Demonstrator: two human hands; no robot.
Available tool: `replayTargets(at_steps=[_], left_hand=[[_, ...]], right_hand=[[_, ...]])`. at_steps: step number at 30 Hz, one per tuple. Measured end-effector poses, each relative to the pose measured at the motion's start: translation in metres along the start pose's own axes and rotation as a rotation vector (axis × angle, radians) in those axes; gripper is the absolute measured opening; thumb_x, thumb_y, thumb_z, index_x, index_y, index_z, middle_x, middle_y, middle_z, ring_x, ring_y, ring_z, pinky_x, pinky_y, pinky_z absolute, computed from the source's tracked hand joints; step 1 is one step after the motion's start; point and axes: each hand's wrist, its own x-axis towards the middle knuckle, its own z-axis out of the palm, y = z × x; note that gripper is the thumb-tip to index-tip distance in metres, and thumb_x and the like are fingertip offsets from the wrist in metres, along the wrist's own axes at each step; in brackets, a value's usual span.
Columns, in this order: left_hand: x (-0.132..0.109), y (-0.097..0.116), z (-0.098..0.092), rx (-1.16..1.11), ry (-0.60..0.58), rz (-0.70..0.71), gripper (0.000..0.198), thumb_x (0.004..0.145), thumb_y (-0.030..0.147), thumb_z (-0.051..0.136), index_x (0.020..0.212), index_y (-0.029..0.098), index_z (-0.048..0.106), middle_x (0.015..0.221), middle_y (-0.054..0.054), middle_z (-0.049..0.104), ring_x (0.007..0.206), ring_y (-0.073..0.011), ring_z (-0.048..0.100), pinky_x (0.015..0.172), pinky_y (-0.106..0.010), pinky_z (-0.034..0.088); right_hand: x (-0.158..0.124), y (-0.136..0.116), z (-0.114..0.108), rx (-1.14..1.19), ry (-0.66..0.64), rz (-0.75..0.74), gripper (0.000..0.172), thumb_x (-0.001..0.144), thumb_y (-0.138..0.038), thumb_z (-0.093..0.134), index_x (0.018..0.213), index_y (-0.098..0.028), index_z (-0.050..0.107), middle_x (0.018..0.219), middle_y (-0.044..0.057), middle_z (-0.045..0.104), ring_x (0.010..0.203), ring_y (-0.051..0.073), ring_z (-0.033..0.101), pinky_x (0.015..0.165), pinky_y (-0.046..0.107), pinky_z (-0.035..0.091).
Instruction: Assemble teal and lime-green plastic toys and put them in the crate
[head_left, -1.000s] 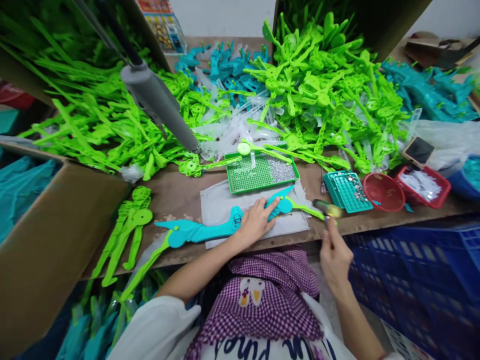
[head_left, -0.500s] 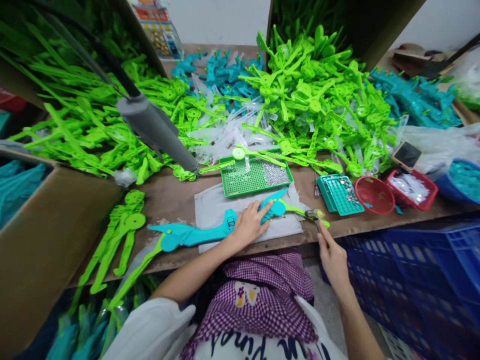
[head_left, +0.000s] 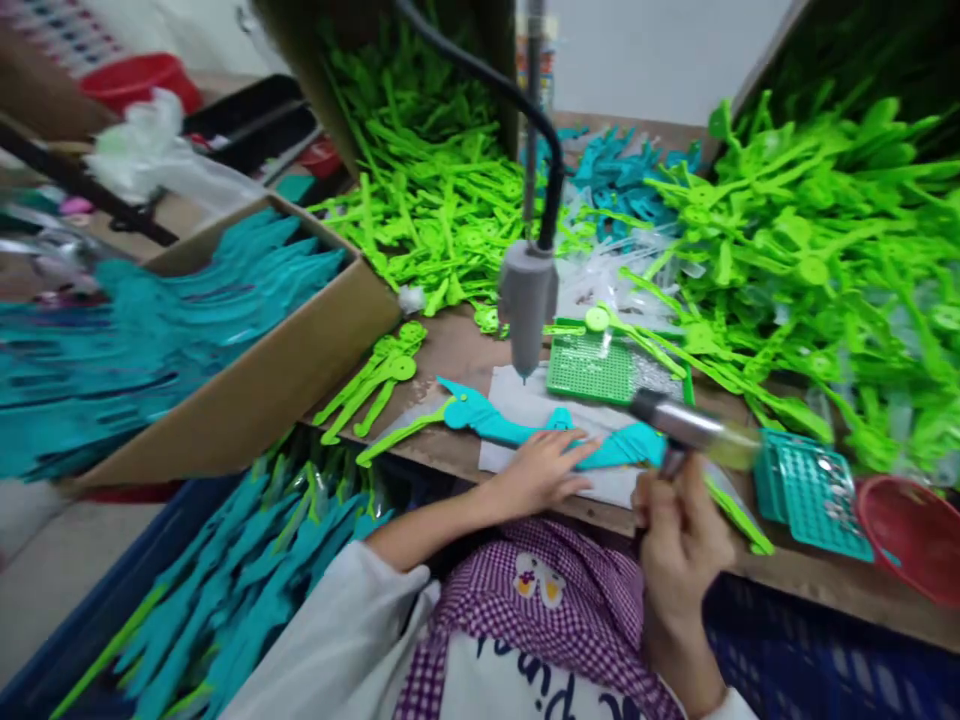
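Observation:
A long turquoise plastic piece [head_left: 502, 425] with bright green arms hinged at its ends lies across a pale cloth [head_left: 514, 388] on the bench. My left hand [head_left: 546, 466] rests flat on this piece with its fingers spread. My right hand [head_left: 682, 530] is closed around the handle of a small hammer [head_left: 679, 420], raised over the right end of the piece. The hammer has a dark metal end and a yellowish, see-through end, blurred by motion. Behind the cloth sits a green perforated tray [head_left: 592, 370] holding small silvery parts.
A grey power-tool head [head_left: 527, 300] hangs above the cloth on a cable. Green parts [head_left: 817, 260] are heaped behind. Turquoise pieces fill a cardboard box [head_left: 300, 350] at left and a blue crate [head_left: 112, 600] below. A turquoise tray [head_left: 817, 500] and red bowl [head_left: 911, 530] stand right.
The view has swung left. The hammer has risen from near the bench at the right toward the piece's right end. My left hand's fingers have spread out on the piece.

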Motion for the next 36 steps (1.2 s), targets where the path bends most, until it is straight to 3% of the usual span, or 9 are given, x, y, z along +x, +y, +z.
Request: replayTargets(at_steps=[3,6,8,11,16,20,27,32,36], left_hand=[[-0.076,-0.033,-0.028,0.015,0.378,-0.2,0.031,0.094,0.028,0.051,0.123,0.023,0.06,0.114,-0.009,0.064,0.106,-0.0204,0.06,0.095,-0.036,0.047],[-0.145,-0.072,-0.043,0.2,0.731,-0.544,0.026,0.09,0.03,0.058,0.112,0.02,0.066,0.105,-0.009,0.062,0.103,-0.0228,0.058,0.095,-0.039,0.045],[-0.179,-0.094,-0.043,0.321,0.892,-0.754,0.032,0.085,0.037,0.063,0.112,0.02,0.066,0.108,-0.01,0.058,0.108,-0.0261,0.055,0.099,-0.043,0.041],[-0.208,-0.117,-0.03,0.249,1.025,-0.945,0.038,0.081,0.044,0.066,0.11,0.019,0.066,0.104,-0.009,0.056,0.106,-0.0257,0.054,0.095,-0.042,0.043],[-0.214,-0.132,-0.014,-0.424,1.157,-1.028,0.037,0.075,0.048,0.068,0.096,0.017,0.065,0.09,-0.004,0.06,0.071,-0.0141,0.059,0.065,-0.027,0.049],[-0.21,-0.139,-0.018,-0.833,1.225,-1.038,0.042,0.06,0.045,0.08,0.083,0.015,0.062,0.075,0.001,0.062,0.058,-0.0105,0.058,0.057,-0.023,0.048],[-0.212,-0.148,-0.02,-0.916,1.226,-1.025,0.04,0.056,0.042,0.083,0.077,0.015,0.061,0.066,0.002,0.062,0.054,-0.0097,0.057,0.052,-0.021,0.045],[-0.212,-0.148,-0.02,-0.937,1.21,-1.009,0.04,0.056,0.04,0.084,0.077,0.015,0.061,0.065,0.002,0.062,0.053,-0.0094,0.057,0.052,-0.021,0.045],[-0.211,-0.148,-0.021,-0.934,1.205,-1.004,0.041,0.056,0.04,0.084,0.076,0.014,0.06,0.064,0.003,0.061,0.053,-0.0089,0.056,0.051,-0.02,0.045]], right_hand=[[-0.019,0.02,0.03,-0.05,-0.402,-0.038,0.043,0.095,-0.031,0.045,0.138,-0.026,0.051,0.109,0.008,0.071,0.095,0.02,0.067,0.08,0.032,0.055],[-0.026,0.026,0.065,-0.156,-0.75,-0.096,0.045,0.098,-0.028,0.037,0.142,-0.029,0.044,0.105,0.007,0.072,0.09,0.019,0.068,0.079,0.031,0.054],[-0.025,0.022,0.087,-0.272,-0.815,-0.161,0.047,0.099,-0.026,0.034,0.145,-0.03,0.038,0.091,0.006,0.07,0.077,0.018,0.066,0.072,0.029,0.053],[-0.021,0.015,0.112,-0.44,-0.784,-0.29,0.05,0.099,-0.023,0.032,0.149,-0.029,0.031,0.084,0.005,0.065,0.07,0.016,0.063,0.066,0.027,0.05],[-0.017,0.012,0.129,-0.739,-0.879,-0.382,0.053,0.097,-0.02,0.034,0.149,-0.03,0.031,0.083,0.006,0.064,0.059,0.017,0.059,0.056,0.027,0.045],[-0.01,-0.003,0.136,-0.772,-0.93,-0.383,0.054,0.098,-0.023,0.032,0.151,-0.033,0.026,0.087,0.005,0.065,0.065,0.018,0.061,0.06,0.028,0.046],[0.007,-0.028,0.166,-0.92,-1.072,-0.414,0.057,0.098,-0.023,0.031,0.152,-0.033,0.018,0.097,0.007,0.066,0.07,0.02,0.062,0.061,0.029,0.045],[0.004,-0.04,0.179,-0.838,-1.086,-0.53,0.058,0.099,-0.025,0.028,0.153,-0.035,0.007,0.102,0.007,0.064,0.079,0.019,0.063,0.065,0.026,0.044],[-0.008,-0.043,0.196,-0.813,-1.168,-0.544,0.056,0.099,-0.025,0.028,0.152,-0.037,0.015,0.098,0.007,0.065,0.071,0.018,0.063,0.061,0.026,0.042]])
